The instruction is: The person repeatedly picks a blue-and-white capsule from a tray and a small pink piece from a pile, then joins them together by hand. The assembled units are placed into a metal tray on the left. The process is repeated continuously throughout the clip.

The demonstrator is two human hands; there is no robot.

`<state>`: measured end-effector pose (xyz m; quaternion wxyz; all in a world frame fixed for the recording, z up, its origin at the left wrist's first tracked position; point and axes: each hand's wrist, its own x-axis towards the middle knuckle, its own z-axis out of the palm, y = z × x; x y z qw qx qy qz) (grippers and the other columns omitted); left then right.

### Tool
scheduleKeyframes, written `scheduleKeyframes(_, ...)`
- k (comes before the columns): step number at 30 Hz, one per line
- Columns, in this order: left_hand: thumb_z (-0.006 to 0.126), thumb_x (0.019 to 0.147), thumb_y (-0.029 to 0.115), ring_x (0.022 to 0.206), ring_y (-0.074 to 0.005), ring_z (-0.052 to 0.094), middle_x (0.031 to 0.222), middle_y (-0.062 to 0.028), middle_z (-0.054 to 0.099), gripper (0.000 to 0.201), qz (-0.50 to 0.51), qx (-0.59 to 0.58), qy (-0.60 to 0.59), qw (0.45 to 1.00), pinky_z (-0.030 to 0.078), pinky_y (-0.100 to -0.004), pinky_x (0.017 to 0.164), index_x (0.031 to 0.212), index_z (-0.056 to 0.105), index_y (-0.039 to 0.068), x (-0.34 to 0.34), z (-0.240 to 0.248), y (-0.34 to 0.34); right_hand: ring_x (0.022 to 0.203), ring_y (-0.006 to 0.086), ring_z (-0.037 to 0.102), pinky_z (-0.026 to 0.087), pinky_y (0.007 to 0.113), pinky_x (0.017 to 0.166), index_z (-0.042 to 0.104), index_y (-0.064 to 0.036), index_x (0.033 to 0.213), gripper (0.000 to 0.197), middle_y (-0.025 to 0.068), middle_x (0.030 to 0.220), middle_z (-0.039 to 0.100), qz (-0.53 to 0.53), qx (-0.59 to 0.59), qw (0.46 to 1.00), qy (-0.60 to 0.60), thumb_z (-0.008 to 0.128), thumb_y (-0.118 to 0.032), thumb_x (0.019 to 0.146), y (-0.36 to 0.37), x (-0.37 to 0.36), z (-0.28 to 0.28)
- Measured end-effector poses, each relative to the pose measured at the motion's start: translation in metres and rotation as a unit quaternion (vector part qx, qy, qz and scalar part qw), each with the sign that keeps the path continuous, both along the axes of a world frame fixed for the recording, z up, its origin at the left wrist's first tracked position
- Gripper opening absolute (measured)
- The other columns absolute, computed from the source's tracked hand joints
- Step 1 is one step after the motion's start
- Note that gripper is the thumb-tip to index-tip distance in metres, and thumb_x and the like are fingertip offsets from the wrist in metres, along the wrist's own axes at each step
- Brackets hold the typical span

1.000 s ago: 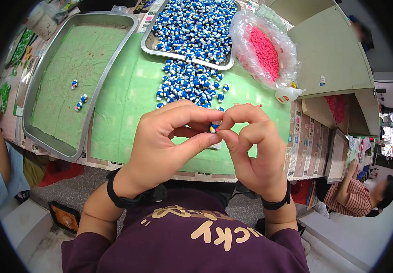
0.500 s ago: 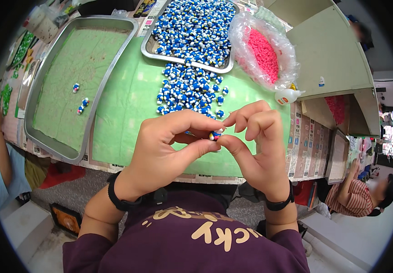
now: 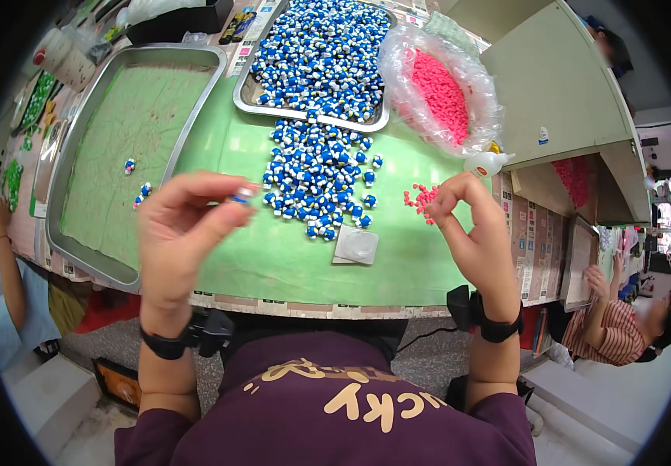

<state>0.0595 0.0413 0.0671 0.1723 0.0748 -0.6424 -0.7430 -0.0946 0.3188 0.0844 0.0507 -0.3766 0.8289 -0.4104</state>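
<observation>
Left of the loose pile, my left hand (image 3: 174,233) pinches a small blue-and-white figurine (image 3: 241,196) between thumb and fingertips. It hovers near the right side of a metal tray (image 3: 172,53) lined in green, where a few figurines with pink bits lie (image 3: 129,166). On the right, my right hand (image 3: 477,229) is closed, thumb against fingertips, beside a small heap of pink pieces (image 3: 419,198); whatever is in the pinch is hidden. Between my hands, many blue-and-white figurines (image 3: 312,175) spread over the green mat (image 3: 289,276).
A second metal tray (image 3: 269,109) heaped with figurines stands at the back. Right of it are a plastic bag (image 3: 484,97) of pink pieces, a white bottle (image 3: 487,162) and a pale cabinet (image 3: 557,85). A white square with a round disc (image 3: 356,245) lies centrally. Other people sit at both sides.
My hands have parted: the left went left with the figurine, the right went to the pink heap. The pink heap and the white square have come into sight.
</observation>
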Motion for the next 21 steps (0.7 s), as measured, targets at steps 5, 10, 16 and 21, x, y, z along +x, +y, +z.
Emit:
scheduleKeyframes(5,0.062,0.091,0.003,0.084,-0.0118,0.064,0.103,-0.0113,0.067,0.036,0.188,-0.149,-0.064,0.969,0.053,-0.0242,0.075,0.126,0.054,0.0,0.035,-0.003,-0.063,0.073,0.0247,0.058,0.047,0.032,0.071,0.048,0.0011,0.085,0.018,0.0121,0.077,0.056,-0.009,0.066,0.998,-0.014,0.057,0.013,0.075,0.025,-0.012,-0.026)
scheduleKeyframes(10,0.064,0.092,0.016,0.07,-0.0045,0.056,0.105,-0.0076,0.067,0.04,0.3,-0.233,-0.202,0.903,0.046,-0.0187,0.061,0.13,0.054,0.005,0.061,0.002,-0.096,0.071,0.0246,0.057,0.047,0.032,0.069,0.048,0.001,0.085,0.018,0.0121,0.075,0.055,-0.024,0.097,0.995,-0.027,0.058,0.012,0.075,0.029,-0.013,-0.033)
scheduleKeyframes(16,0.066,0.089,0.012,0.066,-0.004,0.055,0.106,-0.0027,0.064,0.027,0.228,-0.219,-0.201,0.927,0.043,-0.0174,0.052,0.115,0.061,0.005,0.029,0.004,-0.055,0.069,0.0238,0.056,0.047,0.032,0.068,0.048,0.0013,0.084,0.017,0.0115,0.074,0.054,-0.033,0.088,0.995,-0.031,0.059,0.011,0.076,0.031,-0.011,-0.034)
scheduleKeyframes(21,0.069,0.082,0.005,0.069,-0.0098,0.058,0.104,-0.0056,0.063,0.023,0.031,-0.236,-0.205,0.949,0.048,-0.0233,0.058,0.104,0.064,0.001,-0.015,-0.009,-0.004,0.07,0.0232,0.056,0.046,0.031,0.067,0.049,0.0016,0.083,0.015,0.0114,0.075,0.054,-0.051,0.1,0.993,-0.039,0.058,0.011,0.076,0.037,-0.008,-0.029)
